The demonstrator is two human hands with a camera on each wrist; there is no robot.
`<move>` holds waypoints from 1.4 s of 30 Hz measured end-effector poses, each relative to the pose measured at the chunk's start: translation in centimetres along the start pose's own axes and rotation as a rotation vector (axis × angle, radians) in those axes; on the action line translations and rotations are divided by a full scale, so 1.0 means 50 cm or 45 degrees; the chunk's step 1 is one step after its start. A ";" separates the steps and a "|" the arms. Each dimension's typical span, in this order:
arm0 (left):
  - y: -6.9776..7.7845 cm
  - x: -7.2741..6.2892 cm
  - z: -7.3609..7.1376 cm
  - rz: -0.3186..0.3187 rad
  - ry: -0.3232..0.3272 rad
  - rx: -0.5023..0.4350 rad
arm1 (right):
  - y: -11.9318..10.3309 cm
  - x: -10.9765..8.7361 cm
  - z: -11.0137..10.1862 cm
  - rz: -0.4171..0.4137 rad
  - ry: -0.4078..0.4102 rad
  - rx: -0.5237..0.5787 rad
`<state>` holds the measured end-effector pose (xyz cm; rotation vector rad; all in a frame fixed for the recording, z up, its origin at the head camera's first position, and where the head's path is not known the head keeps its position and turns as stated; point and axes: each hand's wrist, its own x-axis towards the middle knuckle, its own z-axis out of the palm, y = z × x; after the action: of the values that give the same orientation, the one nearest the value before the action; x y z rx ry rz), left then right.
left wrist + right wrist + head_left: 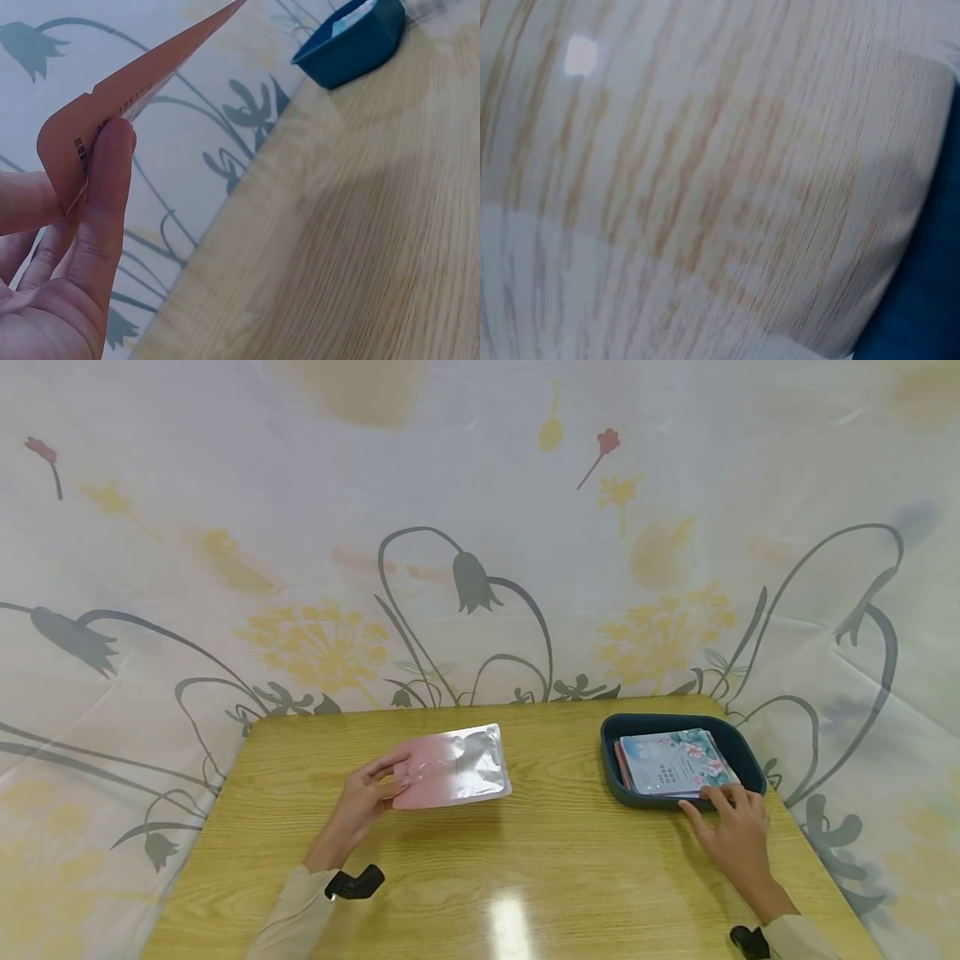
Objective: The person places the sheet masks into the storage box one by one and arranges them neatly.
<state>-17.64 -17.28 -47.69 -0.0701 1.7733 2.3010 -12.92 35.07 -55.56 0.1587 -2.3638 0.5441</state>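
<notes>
My left hand (362,802) holds a pink and silver foil pouch (453,767) by its pink end, raised above the table. In the left wrist view, thumb and fingers pinch the edge of the pouch (82,127), which is seen nearly edge-on. On the right stands a dark blue plastic basket (611,777). Inside lies a small stack of flat packets, topped by a pale blue floral packet (675,762). My right hand (738,835) grips the basket's near rim, fingers over it by the packets and thumb outside. That hand is out of the right wrist view.
A wooden table (570,860) bears the basket near its far right corner. Behind and beside it hangs a pale cloth (480,635) printed with flowers. Black wrist straps (355,883) sit over both beige sleeves. The basket's wall (922,270) shows at the right wrist view's edge.
</notes>
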 end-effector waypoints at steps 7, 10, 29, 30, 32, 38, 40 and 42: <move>-0.002 0.012 0.024 0.003 -0.024 0.002 | 0.001 0.001 0.001 -0.009 0.001 0.008; -0.003 0.016 0.035 0.002 -0.025 0.016 | 0.000 0.001 0.000 -0.006 0.000 0.013; -0.019 0.043 0.092 -0.012 -0.102 0.030 | 0.003 -0.002 0.001 -0.003 0.012 0.016; -0.019 0.044 0.095 -0.011 -0.106 0.029 | 0.003 -0.002 0.001 -0.001 0.010 0.016; -0.019 0.046 0.101 -0.008 -0.110 0.028 | 0.002 -0.002 0.000 0.001 0.006 0.016; -0.021 0.054 0.121 0.006 -0.148 0.019 | -0.002 0.000 -0.001 0.016 -0.006 0.011; -0.021 0.056 0.127 0.005 -0.162 0.026 | -0.004 0.000 -0.002 0.021 -0.009 0.007; -0.021 0.058 0.133 0.003 -0.177 0.041 | -0.005 0.001 -0.002 0.023 -0.012 0.005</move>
<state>-19.53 -10.19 -47.46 0.0955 1.7410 2.2195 -12.81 34.88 -55.37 0.1416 -2.3753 0.5577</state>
